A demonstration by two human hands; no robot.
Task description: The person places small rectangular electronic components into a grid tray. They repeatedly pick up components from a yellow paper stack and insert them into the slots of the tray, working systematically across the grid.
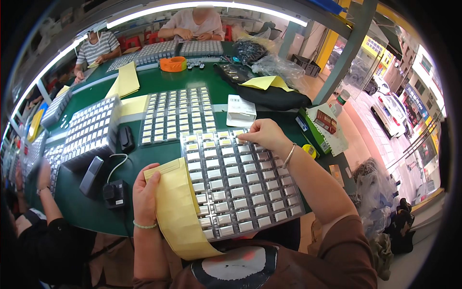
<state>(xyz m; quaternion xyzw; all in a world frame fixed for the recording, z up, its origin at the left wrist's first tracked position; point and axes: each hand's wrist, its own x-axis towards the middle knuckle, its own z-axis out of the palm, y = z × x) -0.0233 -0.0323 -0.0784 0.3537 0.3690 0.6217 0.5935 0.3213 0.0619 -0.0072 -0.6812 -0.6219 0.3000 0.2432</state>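
My left hand (145, 192) grips the edge of a long yellow paper sheet (180, 212), thumb on top. The sheet curves down over the left side of a clear plastic tray (262, 231). Rows of small white rectangular parts (234, 181) fill the tray's pockets. It lies tilted at the table's near edge, close to my body. At the tray's far edge my right hand (267, 137) has thumb and forefinger pinched together over a part in the top row. Whatever lies between those fingertips is too small to make out. Several top-row parts show yellowish faces.
Beyond lies another filled tray (179, 115), with stacked trays (91, 130) to the left. A white box (240, 111), black adapter (114, 193), grey device (91, 176) and orange tape roll (173, 64) sit on the green table (149, 185). Co-workers sit at the far side and left.
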